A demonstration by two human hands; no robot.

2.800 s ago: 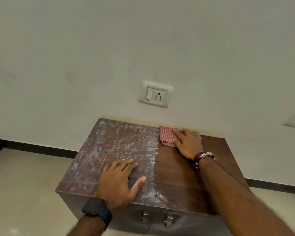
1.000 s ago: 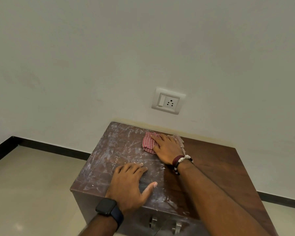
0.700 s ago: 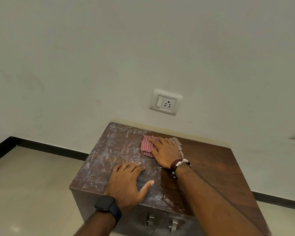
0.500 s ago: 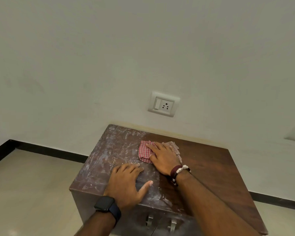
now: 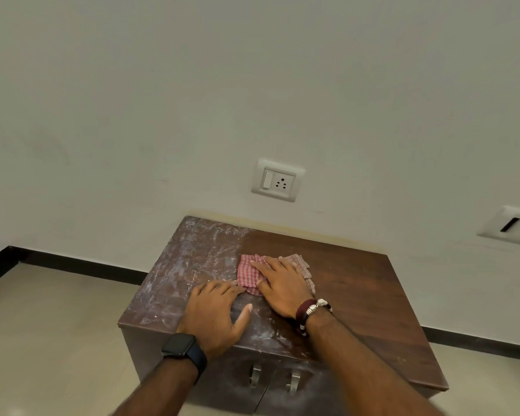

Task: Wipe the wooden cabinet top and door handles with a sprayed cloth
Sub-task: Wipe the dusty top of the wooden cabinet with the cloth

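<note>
A low dark wooden cabinet (image 5: 364, 283) stands against the wall. Its left half is covered in whitish dust, its right half is clean brown wood. My right hand (image 5: 282, 283) lies flat on a red-and-white checked cloth (image 5: 248, 273) near the middle of the top, pressing it down. My left hand (image 5: 215, 315) rests flat with spread fingers on the dusty front left part, a black watch on its wrist. Two metal door handles (image 5: 273, 378) show on the front, below my arms.
A white socket with a switch (image 5: 278, 181) is on the wall just above the cabinet. Another wall plate (image 5: 511, 225) sits at the right edge. Beige floor tiles (image 5: 51, 325) and a black skirting surround the cabinet.
My right hand has slid the cloth from the back edge toward me, along the border of the dusty part. My left hand has stayed in place.
</note>
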